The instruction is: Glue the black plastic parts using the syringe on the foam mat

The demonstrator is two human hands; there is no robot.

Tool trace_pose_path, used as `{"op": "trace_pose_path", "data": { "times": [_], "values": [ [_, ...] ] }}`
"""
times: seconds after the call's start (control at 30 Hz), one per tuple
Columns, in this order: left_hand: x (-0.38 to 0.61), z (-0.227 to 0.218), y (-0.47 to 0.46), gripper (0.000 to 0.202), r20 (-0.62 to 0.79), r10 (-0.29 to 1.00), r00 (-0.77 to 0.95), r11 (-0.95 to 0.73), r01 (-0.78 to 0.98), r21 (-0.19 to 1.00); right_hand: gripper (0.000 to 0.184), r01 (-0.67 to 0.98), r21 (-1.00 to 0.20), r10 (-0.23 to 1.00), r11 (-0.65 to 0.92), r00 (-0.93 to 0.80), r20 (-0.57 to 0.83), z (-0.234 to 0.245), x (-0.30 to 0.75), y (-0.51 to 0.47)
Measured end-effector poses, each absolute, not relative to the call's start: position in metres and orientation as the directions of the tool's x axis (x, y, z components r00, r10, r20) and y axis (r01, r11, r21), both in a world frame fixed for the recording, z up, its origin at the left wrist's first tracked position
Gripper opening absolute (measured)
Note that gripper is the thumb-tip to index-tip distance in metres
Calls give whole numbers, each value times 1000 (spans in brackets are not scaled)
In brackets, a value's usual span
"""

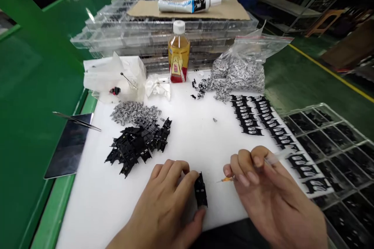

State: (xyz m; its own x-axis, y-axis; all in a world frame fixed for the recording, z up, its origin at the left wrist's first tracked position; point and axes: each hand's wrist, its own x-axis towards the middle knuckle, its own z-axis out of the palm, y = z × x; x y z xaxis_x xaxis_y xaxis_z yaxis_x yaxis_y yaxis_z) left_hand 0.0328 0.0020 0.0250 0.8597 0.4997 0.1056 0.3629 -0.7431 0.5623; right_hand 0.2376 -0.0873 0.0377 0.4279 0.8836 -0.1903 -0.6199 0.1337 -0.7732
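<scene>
Near the front of the white work surface, my left hand [172,198] grips a small black plastic part [200,190] between thumb and fingertips. To its right, my right hand [263,190] is closed around a clear syringe [276,157] with an orange needle tip [227,179]. The needle points left toward the black part and stays apart from it. A pile of similar black parts [131,146] lies beyond my left hand. Behind that pile sits a heap of small grey pieces [133,112]. Rows of black parts with grey pieces on them [245,114] run along the right edge.
A drink bottle [179,56] stands at the back before stacked clear trays [128,27]. A glue tube [189,4] rests on cardboard. A zip bag of grey pieces [242,68] is back right. Tweezers [77,120] lie over a dark tablet [68,148] at left. A divided tray [330,128] is at right.
</scene>
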Motion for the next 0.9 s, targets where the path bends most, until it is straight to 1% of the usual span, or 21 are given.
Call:
{"op": "trace_pose_path", "data": {
  "times": [0.07,0.1,0.17,0.23,0.3,0.37,0.47,0.6,0.63,0.77,0.8,0.9],
  "values": [
    [32,21,3,51,112,488,866,-746,347,568,15,-705,-693,895,153,397,-205,36,230,-81],
    [33,20,4,48,111,482,869,-747,342,570,21,-737,-660,901,147,375,-219,35,228,-79],
    [33,20,5,42,106,478,872,-743,337,579,40,-781,-616,914,105,320,-249,33,224,-75],
    [34,19,7,38,103,481,871,-735,336,588,60,-792,-608,930,61,266,-253,30,221,-73],
    [34,19,7,35,105,492,864,-732,346,587,70,-772,-633,946,52,242,-218,26,219,-72],
    [34,17,7,32,112,504,856,-730,354,584,71,-744,-666,960,58,225,-169,22,217,-74],
    [35,13,6,29,131,520,844,-727,357,587,63,-711,-697,962,95,246,-119,18,215,-79],
    [36,10,6,27,152,525,837,-735,356,577,59,-685,-715,945,142,309,-108,17,214,-87],
    [37,10,6,26,152,525,837,-735,357,576,59,-683,-722,946,115,297,-130,18,215,-88],
    [39,11,7,23,149,529,835,-730,359,581,59,-658,-750,964,-62,155,-215,21,220,-89],
    [39,11,7,23,152,531,834,-731,360,580,58,-656,-753,966,-52,158,-203,20,220,-89],
    [38,11,7,23,160,533,831,-737,364,570,56,-665,-741,953,95,277,-126,17,214,-89]
  ]
}}
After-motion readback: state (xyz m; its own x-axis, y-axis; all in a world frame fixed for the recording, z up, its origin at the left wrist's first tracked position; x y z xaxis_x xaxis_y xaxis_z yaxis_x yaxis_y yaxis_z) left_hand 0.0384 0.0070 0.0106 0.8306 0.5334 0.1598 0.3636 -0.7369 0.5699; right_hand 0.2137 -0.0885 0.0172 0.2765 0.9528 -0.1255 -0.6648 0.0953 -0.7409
